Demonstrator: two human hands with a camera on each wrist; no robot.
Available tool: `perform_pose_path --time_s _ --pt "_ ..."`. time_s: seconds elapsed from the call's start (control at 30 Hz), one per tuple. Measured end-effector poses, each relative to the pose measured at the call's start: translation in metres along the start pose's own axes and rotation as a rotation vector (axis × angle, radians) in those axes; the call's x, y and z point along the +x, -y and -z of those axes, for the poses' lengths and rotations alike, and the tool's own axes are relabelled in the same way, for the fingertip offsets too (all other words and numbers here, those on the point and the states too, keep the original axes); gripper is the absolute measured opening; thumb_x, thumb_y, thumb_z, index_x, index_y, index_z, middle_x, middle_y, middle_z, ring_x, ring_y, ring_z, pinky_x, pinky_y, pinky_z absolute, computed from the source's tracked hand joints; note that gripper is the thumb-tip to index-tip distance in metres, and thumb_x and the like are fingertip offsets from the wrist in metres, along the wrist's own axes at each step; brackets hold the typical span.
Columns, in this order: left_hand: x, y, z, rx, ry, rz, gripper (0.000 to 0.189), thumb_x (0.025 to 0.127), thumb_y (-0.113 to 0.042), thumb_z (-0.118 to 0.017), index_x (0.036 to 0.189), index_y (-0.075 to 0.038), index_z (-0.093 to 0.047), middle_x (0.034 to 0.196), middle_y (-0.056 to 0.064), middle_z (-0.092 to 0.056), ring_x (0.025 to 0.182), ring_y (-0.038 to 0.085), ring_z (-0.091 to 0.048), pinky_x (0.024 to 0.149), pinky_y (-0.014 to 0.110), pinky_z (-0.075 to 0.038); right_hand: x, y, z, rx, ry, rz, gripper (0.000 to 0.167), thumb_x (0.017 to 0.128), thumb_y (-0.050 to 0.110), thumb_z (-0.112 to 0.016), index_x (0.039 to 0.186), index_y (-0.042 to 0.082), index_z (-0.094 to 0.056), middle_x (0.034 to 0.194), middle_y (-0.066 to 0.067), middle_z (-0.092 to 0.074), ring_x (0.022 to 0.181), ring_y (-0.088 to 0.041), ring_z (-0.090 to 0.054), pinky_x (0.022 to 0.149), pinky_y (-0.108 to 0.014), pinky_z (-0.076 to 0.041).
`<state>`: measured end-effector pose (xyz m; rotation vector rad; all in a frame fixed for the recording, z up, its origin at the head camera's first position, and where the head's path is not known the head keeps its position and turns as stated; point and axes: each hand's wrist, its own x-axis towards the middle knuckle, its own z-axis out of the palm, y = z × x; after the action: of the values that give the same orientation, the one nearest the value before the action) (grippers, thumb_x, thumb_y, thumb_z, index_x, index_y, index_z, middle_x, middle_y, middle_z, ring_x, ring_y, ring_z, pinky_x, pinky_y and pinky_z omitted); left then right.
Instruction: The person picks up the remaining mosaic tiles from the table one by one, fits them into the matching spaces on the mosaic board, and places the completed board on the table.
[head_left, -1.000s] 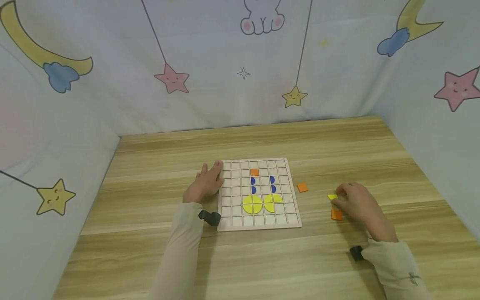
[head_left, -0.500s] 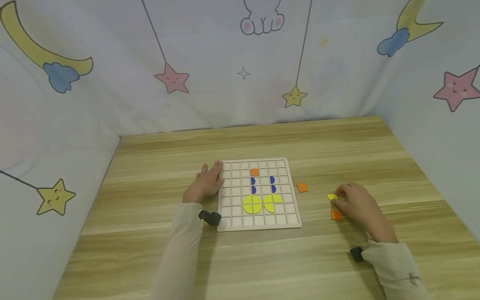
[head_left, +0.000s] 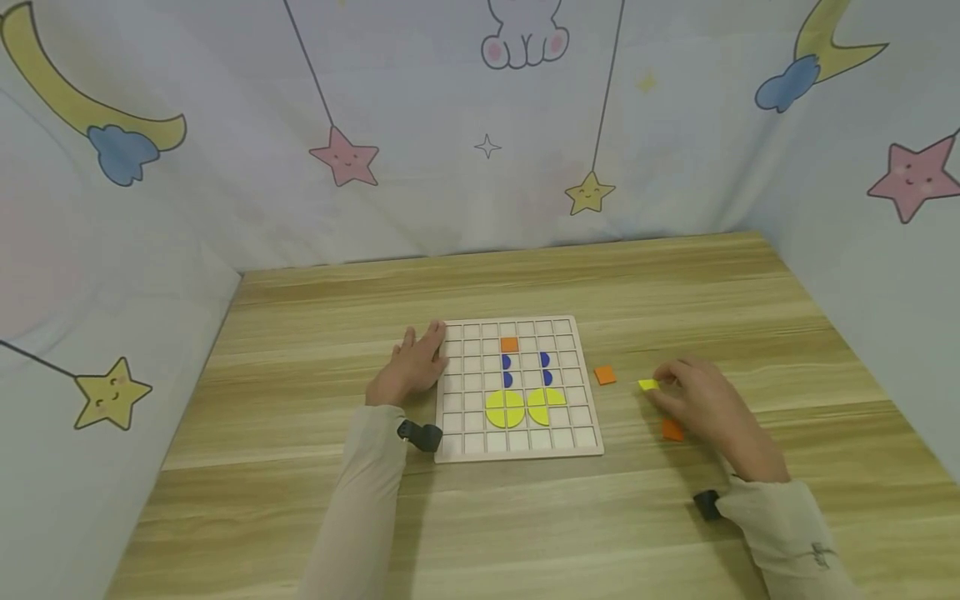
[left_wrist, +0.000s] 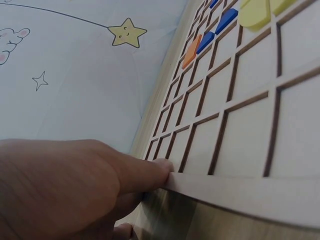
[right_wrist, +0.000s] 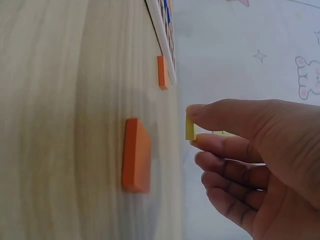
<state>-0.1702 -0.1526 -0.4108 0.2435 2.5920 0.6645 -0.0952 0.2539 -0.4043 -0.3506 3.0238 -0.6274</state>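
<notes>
Between thumb and index finger, my right hand (head_left: 708, 408) pinches a small yellow tile (head_left: 648, 385), raised off the table in the right wrist view. One orange square tile (head_left: 672, 430) lies just below that hand. Another orange square tile (head_left: 605, 375) sits closer to the wooden grid board (head_left: 461, 446). My left hand (head_left: 412, 364) rests against the board's left edge, its fingers extended; in the left wrist view a digit touches the rim. The board carries a yellow circle of quarter tiles (head_left: 505, 408), a partial yellow circle (head_left: 542, 400), blue half-round tiles (head_left: 545, 359) and an orange square (head_left: 509, 344).
The wooden table (head_left: 337, 517) extends around the board on all sides. A pale cloth (head_left: 420, 200) printed with stars and moons hangs behind and beside the table. Black wrist cameras (head_left: 420, 435) are worn at both sleeves.
My right hand has lifted the yellow tile and moved slightly left and away from me with it. The left hand and the board have stayed where they were.
</notes>
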Motion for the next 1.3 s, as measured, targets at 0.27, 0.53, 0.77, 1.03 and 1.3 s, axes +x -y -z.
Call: perform_pose_path --time_s 0.27,0.53,0.77,1.03,1.3 --pt "0.0 0.001 0.0 -0.002 0.001 0.005 0.063 0.103 -0.023 -0.039 0.155 -0.012 -0.006 0.162 0.007 0.0 0.146 0.041 0.011 0.117 0.06 0.0 0.007 0.016 0.0 -0.006 -0.01 0.07 0.026 0.087 0.022 -0.069 0.104 0.002 -0.066 0.103 -0.014 -0.065 0.096 -0.031 -0.059 0.081 -0.048 -0.05" --pt "0.001 0.002 0.0 -0.012 0.004 0.003 0.063 0.103 -0.024 -0.037 0.155 -0.012 -0.004 0.162 0.007 0.002 0.146 0.041 0.012 0.117 0.06 0.001 0.013 0.027 -0.003 -0.026 -0.062 0.175 0.024 0.085 0.021 -0.073 0.101 0.004 -0.067 0.098 -0.009 -0.065 0.093 -0.027 -0.058 0.08 -0.044 -0.049" --pt "0.001 0.001 0.0 -0.022 0.002 0.003 0.063 0.103 -0.023 -0.037 0.155 -0.012 -0.004 0.162 0.007 0.002 0.145 0.041 0.013 0.116 0.061 0.001 0.018 0.036 -0.01 -0.02 -0.089 0.237 0.022 0.082 0.018 -0.076 0.098 0.005 -0.068 0.095 -0.008 -0.066 0.091 -0.025 -0.057 0.08 -0.043 -0.048" --pt "0.001 0.001 0.0 -0.02 0.002 0.004 0.063 0.103 -0.023 -0.038 0.155 -0.012 -0.005 0.162 0.007 0.001 0.146 0.04 0.012 0.116 0.061 0.001 0.019 0.053 -0.023 -0.009 -0.03 0.222 0.021 0.083 0.022 -0.075 0.097 0.007 -0.07 0.095 -0.003 -0.066 0.093 -0.024 -0.059 0.083 -0.042 -0.05" --pt "0.001 0.001 0.0 -0.021 0.006 -0.004 0.063 0.103 -0.023 -0.038 0.155 -0.012 -0.004 0.162 0.008 0.001 0.145 0.041 0.013 0.116 0.061 0.001 0.018 0.064 -0.03 -0.024 -0.001 0.239 0.022 0.083 0.023 -0.074 0.098 0.007 -0.071 0.098 -0.003 -0.064 0.094 -0.02 -0.057 0.082 -0.038 -0.051"
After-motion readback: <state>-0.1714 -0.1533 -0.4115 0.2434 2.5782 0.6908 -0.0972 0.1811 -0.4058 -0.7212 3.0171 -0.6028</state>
